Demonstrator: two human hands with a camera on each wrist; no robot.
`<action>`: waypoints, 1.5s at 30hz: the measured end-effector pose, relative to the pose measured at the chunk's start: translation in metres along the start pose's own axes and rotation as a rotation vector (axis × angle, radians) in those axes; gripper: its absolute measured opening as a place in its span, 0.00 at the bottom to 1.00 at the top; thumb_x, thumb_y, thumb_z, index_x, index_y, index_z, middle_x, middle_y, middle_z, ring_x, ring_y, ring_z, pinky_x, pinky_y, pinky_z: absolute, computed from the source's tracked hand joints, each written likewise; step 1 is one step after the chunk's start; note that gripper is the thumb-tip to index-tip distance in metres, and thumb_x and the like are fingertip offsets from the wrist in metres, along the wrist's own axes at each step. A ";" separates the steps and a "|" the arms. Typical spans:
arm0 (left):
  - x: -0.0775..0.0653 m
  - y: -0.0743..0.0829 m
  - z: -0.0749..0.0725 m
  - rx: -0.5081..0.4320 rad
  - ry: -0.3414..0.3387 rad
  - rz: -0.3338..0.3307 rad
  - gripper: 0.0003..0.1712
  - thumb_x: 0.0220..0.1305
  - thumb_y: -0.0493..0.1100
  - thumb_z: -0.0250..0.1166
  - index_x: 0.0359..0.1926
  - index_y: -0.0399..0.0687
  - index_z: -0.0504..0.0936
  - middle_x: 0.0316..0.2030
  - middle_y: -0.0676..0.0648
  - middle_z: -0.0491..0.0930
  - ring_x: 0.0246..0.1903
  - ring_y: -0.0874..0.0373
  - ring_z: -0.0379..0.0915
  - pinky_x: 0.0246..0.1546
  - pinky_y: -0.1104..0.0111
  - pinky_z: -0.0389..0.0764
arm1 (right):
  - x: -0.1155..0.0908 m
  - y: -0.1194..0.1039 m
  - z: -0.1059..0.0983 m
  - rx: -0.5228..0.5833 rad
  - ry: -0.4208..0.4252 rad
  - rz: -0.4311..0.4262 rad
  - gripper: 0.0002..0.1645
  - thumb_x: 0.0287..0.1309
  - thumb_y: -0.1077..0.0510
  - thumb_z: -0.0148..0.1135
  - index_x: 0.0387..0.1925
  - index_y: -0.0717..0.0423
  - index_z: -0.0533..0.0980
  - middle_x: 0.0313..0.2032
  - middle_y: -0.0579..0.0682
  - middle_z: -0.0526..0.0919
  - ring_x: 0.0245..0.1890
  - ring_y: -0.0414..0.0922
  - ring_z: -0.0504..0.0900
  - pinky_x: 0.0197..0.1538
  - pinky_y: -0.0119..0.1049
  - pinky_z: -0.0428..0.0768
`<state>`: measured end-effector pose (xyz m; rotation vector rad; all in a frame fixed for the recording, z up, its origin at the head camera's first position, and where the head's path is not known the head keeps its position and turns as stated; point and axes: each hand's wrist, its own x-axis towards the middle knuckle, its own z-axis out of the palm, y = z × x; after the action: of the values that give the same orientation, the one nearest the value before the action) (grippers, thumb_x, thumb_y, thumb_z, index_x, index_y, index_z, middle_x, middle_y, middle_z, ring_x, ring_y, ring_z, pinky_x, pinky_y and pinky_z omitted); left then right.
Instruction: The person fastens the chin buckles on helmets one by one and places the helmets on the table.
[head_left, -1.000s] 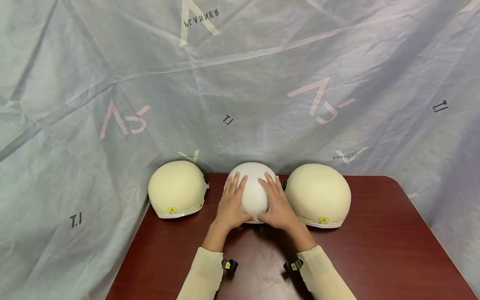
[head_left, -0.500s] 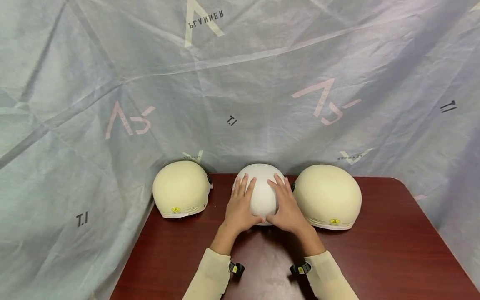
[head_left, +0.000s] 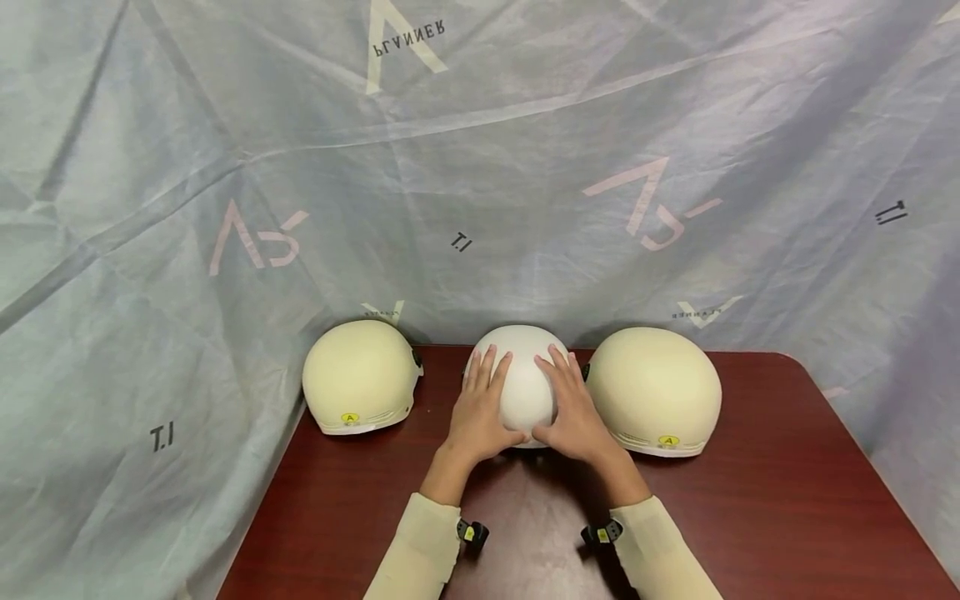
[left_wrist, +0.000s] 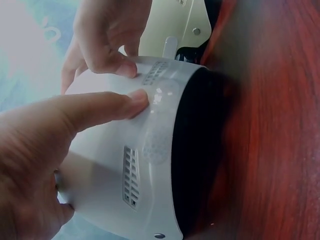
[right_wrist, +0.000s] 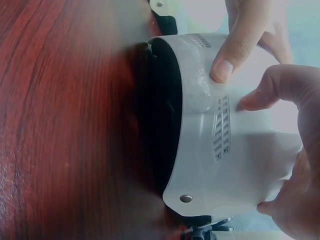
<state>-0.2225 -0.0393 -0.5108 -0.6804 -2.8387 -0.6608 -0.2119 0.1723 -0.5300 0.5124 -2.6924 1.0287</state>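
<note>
Dark-red tabletop (head_left: 780, 475), white helmet (head_left: 527, 393) near far edge, left hand (head_left: 478, 421), right hand (head_left: 576, 421), fingers (head_left: 501, 375) of both gripping it

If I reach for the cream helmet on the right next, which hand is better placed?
Likely your right hand: it sits beside that cream helmet, while your left hand is on the other side of the white helmet. Both hold it, so the right would first need to let go.

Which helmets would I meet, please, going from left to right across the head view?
First cream helmet, white helmet held by the left hand and right hand, second cream helmet.
</note>
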 end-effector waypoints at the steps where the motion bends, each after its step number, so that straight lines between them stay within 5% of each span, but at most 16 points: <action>1: 0.000 -0.001 0.000 0.000 0.007 0.002 0.80 0.41 0.62 0.88 0.86 0.58 0.45 0.87 0.43 0.41 0.86 0.38 0.36 0.79 0.40 0.62 | 0.001 0.001 0.000 -0.001 -0.002 0.002 0.69 0.38 0.58 0.78 0.83 0.43 0.56 0.86 0.53 0.45 0.86 0.66 0.37 0.76 0.78 0.55; 10: -0.029 0.011 0.005 0.039 0.085 -0.063 0.68 0.55 0.55 0.83 0.86 0.54 0.50 0.85 0.36 0.45 0.83 0.33 0.48 0.69 0.42 0.77 | 0.001 0.000 0.004 -0.013 -0.005 0.013 0.69 0.38 0.56 0.77 0.83 0.44 0.55 0.86 0.54 0.44 0.86 0.66 0.36 0.77 0.77 0.54; 17: -0.056 0.002 -0.014 -0.125 0.074 -0.108 0.50 0.64 0.50 0.78 0.81 0.51 0.64 0.81 0.36 0.57 0.80 0.34 0.56 0.69 0.37 0.74 | -0.009 -0.011 0.005 -0.121 0.091 0.045 0.68 0.42 0.54 0.76 0.84 0.49 0.52 0.85 0.64 0.41 0.84 0.71 0.41 0.74 0.79 0.57; 22: -0.067 -0.026 -0.029 -0.117 0.144 -0.157 0.42 0.64 0.50 0.77 0.75 0.47 0.71 0.78 0.35 0.64 0.80 0.31 0.55 0.75 0.36 0.66 | -0.036 -0.035 -0.001 -0.189 0.167 0.072 0.61 0.51 0.55 0.74 0.82 0.56 0.54 0.83 0.71 0.45 0.82 0.74 0.47 0.73 0.78 0.59; 28: -0.064 -0.066 -0.060 -0.044 0.247 -0.186 0.44 0.66 0.50 0.74 0.77 0.42 0.67 0.78 0.32 0.62 0.81 0.27 0.49 0.80 0.35 0.53 | -0.060 -0.063 -0.015 -0.108 0.048 0.094 0.52 0.59 0.56 0.73 0.80 0.51 0.59 0.84 0.65 0.46 0.84 0.70 0.41 0.75 0.78 0.54; 34: -0.046 -0.111 -0.091 0.057 0.304 -0.260 0.46 0.69 0.59 0.69 0.79 0.44 0.64 0.80 0.31 0.56 0.83 0.28 0.39 0.80 0.31 0.43 | -0.084 -0.079 -0.022 -0.001 -0.015 0.104 0.44 0.62 0.57 0.72 0.77 0.49 0.66 0.82 0.61 0.56 0.84 0.69 0.42 0.76 0.76 0.54; 39: -0.027 -0.149 -0.110 0.143 0.349 -0.302 0.47 0.69 0.65 0.65 0.79 0.44 0.66 0.80 0.30 0.57 0.82 0.26 0.41 0.78 0.29 0.44 | -0.096 -0.084 -0.023 0.029 0.025 0.054 0.38 0.59 0.60 0.74 0.71 0.51 0.73 0.78 0.61 0.65 0.82 0.70 0.51 0.73 0.75 0.63; 45: -0.014 -0.184 -0.124 0.164 0.300 -0.384 0.47 0.74 0.68 0.58 0.80 0.42 0.63 0.79 0.28 0.56 0.81 0.24 0.43 0.77 0.28 0.46 | -0.105 -0.086 -0.023 0.056 0.060 0.013 0.32 0.57 0.62 0.75 0.64 0.51 0.78 0.76 0.62 0.67 0.81 0.70 0.56 0.72 0.72 0.67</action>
<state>-0.2903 -0.2475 -0.4741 -0.0032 -2.7130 -0.5179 -0.0797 0.1535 -0.4945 0.4661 -2.6245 1.1079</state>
